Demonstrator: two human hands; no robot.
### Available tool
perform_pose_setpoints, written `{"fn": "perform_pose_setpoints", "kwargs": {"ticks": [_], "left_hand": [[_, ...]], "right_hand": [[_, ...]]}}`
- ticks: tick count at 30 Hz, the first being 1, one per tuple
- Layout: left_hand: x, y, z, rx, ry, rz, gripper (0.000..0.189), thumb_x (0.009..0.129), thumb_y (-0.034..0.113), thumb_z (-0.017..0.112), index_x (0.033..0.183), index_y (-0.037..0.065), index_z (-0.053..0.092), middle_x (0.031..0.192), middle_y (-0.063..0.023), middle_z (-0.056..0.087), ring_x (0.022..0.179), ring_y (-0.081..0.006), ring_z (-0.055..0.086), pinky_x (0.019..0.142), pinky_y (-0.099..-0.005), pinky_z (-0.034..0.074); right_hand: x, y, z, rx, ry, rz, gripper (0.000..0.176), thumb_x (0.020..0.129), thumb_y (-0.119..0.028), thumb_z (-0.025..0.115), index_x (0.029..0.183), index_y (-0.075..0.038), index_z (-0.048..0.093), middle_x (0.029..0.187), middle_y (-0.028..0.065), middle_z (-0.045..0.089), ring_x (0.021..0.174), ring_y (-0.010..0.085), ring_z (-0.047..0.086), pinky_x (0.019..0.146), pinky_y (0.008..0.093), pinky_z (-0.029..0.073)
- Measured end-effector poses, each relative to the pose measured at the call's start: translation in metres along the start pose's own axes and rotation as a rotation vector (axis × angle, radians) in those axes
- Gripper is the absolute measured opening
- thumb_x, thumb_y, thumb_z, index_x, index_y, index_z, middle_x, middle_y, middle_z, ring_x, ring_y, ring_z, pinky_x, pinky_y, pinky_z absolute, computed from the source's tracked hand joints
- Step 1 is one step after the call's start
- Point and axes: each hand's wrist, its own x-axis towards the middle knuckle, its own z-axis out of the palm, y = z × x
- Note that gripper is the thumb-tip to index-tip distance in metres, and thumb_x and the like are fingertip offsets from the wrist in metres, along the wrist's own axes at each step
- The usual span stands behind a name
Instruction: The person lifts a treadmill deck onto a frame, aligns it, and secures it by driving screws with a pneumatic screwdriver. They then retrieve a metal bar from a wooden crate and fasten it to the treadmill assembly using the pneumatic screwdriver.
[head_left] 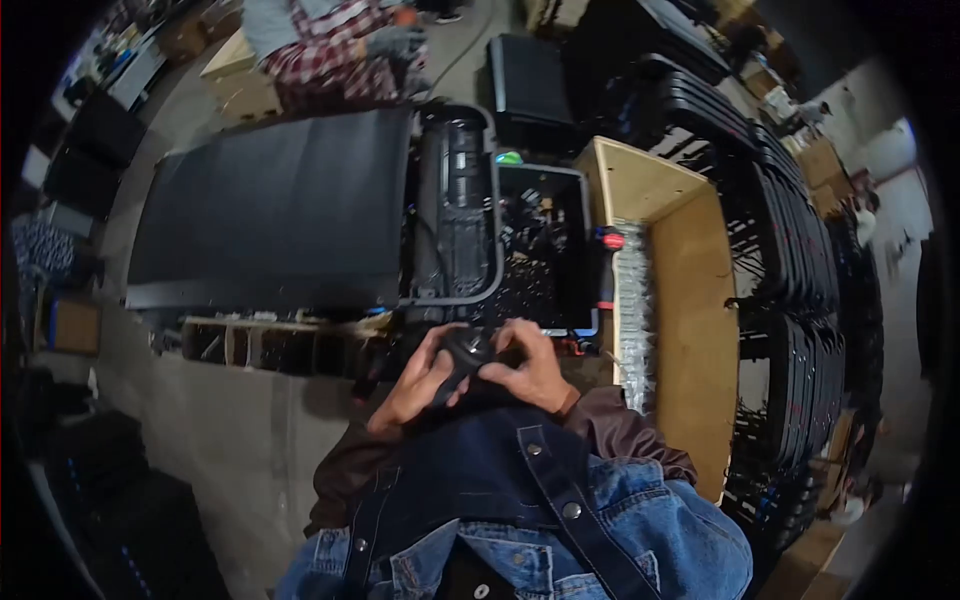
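Observation:
In front of my chest, my left hand (420, 382) is wrapped round a black rounded part (466, 347) with a domed top; I cannot make out its exact kind. My right hand (532, 368) closes on the same part from the right, thumb and fingers bent at its edge. Just beyond the hands lies a black machine with a wide flat belt deck (280, 205) and a grey-edged frame section (452, 215). To the right of that frame is a black tray (589, 215) with several small loose parts inside.
A wooden box (695, 285) with clear plastic-wrapped pieces (634, 310) stands at right. A red-and-black tool (608, 268) rests by its left wall. Stacks of black frames (795, 240) rise beyond it. Across the machine stands another person in a plaid garment (335, 45).

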Motion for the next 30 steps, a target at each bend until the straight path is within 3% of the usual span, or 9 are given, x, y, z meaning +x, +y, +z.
{"fn": "perform_pose_setpoints", "kwargs": {"ticks": [2,6,10,13,17,22,25,26,30], "left_hand": [[0.001,0.006,0.001,-0.060,-0.042,0.043,0.058,0.101,0.043,0.057,0.141,0.005,0.038,0.098,-0.0068,0.059,0.069,-0.0109,0.056,0.055,-0.0250,0.047],[0.015,0.013,0.000,0.129,0.147,0.089,0.054,0.098,0.034,0.065,0.138,0.005,0.043,0.098,-0.0071,0.061,0.066,-0.0072,0.054,0.054,-0.0234,0.045],[0.041,0.038,-0.006,0.295,0.200,0.015,0.060,0.092,0.031,0.073,0.136,0.002,0.046,0.094,-0.0075,0.067,0.077,-0.0098,0.061,0.062,-0.0252,0.049],[0.076,0.062,-0.005,0.704,0.137,0.078,0.054,0.091,0.029,0.072,0.134,0.002,0.051,0.113,-0.0151,0.067,0.099,-0.0241,0.068,0.088,-0.0359,0.052],[0.138,0.119,0.016,1.213,0.169,-0.119,0.058,0.090,0.043,0.065,0.130,0.003,0.054,0.119,-0.0205,0.066,0.107,-0.0398,0.064,0.090,-0.0422,0.051],[0.186,0.110,0.012,1.401,0.530,0.663,0.039,0.084,0.026,0.075,0.116,0.007,0.063,0.108,-0.0115,0.061,0.103,-0.0304,0.060,0.088,-0.0414,0.048],[0.188,0.098,-0.023,1.456,0.701,0.618,0.038,0.078,0.017,0.078,0.113,0.006,0.066,0.110,-0.0111,0.061,0.106,-0.0322,0.057,0.093,-0.0431,0.044],[0.186,0.096,-0.037,1.507,0.758,0.549,0.040,0.080,0.019,0.076,0.116,0.005,0.064,0.115,-0.0121,0.059,0.111,-0.0332,0.055,0.097,-0.0452,0.042],[0.170,0.072,-0.088,1.577,0.900,0.335,0.056,0.083,0.027,0.074,0.131,0.006,0.055,0.133,-0.0167,0.051,0.128,-0.0357,0.046,0.106,-0.0474,0.036]], "right_hand": [[-0.011,0.006,0.007,0.209,0.060,0.203,0.043,0.064,-0.021,0.090,0.086,-0.006,0.056,0.084,0.0077,0.058,0.081,0.0263,0.056,0.073,0.0361,0.045],[0.000,-0.013,-0.004,0.079,0.049,0.030,0.051,0.066,-0.024,0.091,0.101,-0.005,0.059,0.088,0.0074,0.059,0.083,0.0264,0.056,0.073,0.0375,0.046],[0.051,-0.022,-0.015,-0.188,-0.102,-0.126,0.086,0.072,-0.027,0.086,0.142,-0.001,0.042,0.125,0.0196,0.057,0.114,0.0378,0.057,0.097,0.0450,0.046],[0.085,0.001,-0.014,-0.067,-0.246,0.076,0.081,0.075,-0.025,0.084,0.141,-0.002,0.043,0.126,0.0193,0.058,0.110,0.0354,0.061,0.096,0.0407,0.049],[0.123,0.038,-0.011,0.171,0.007,0.253,0.060,0.082,-0.027,0.077,0.130,-0.003,0.050,0.113,0.0168,0.064,0.104,0.0269,0.064,0.090,0.0360,0.050],[0.179,0.116,-0.036,0.394,0.217,0.472,0.047,0.092,-0.036,0.069,0.120,0.000,0.056,0.102,0.0070,0.062,0.090,0.0155,0.056,0.083,0.0320,0.049],[0.212,0.142,-0.063,0.527,0.217,0.733,0.042,0.095,-0.040,0.066,0.110,-0.002,0.058,0.088,0.0023,0.056,0.079,0.0108,0.052,0.069,0.0263,0.048],[0.226,0.140,-0.071,0.524,0.213,0.675,0.041,0.095,-0.041,0.066,0.106,-0.003,0.058,0.080,-0.0014,0.051,0.068,0.0079,0.049,0.053,0.0236,0.044],[0.245,0.206,-0.069,0.489,0.288,0.624,0.041,0.096,-0.043,0.065,0.109,-0.004,0.057,0.074,-0.0004,0.054,0.052,0.0088,0.051,0.039,0.0254,0.040]]}}
